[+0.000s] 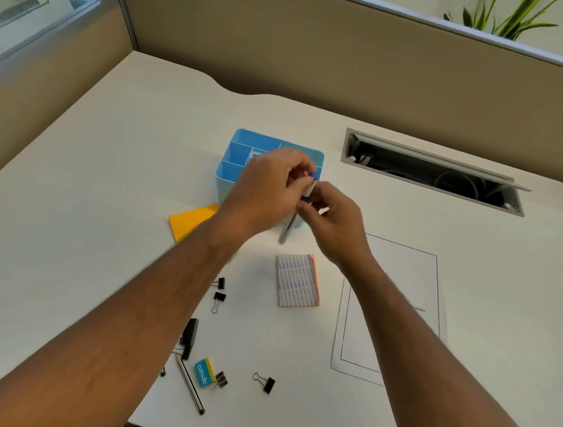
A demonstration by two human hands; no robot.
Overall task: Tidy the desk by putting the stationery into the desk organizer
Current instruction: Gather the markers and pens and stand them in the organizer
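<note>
A light blue desk organizer (235, 160) with several compartments stands mid-desk. My left hand (265, 191) and my right hand (334, 218) meet just above its front right part. Both pinch a slim grey pen (286, 229), blurred, whose upper end shows white, blue and red between my fingertips. Its lower end hangs in front of the organizer's wall. On the desk lie a yellow sticky pad (191, 220), a printed note pad with an orange edge (297, 280), binder clips (218, 302) (265, 383), a blue and yellow eraser (204, 371) and a pencil (189, 385).
A black oblong item (189, 337) lies partly under my left forearm. A printed paper sheet (401, 276) lies under my right forearm. An open cable tray (432, 172) is sunk into the desk at the back right. Beige partition walls (323, 45) close the back and left.
</note>
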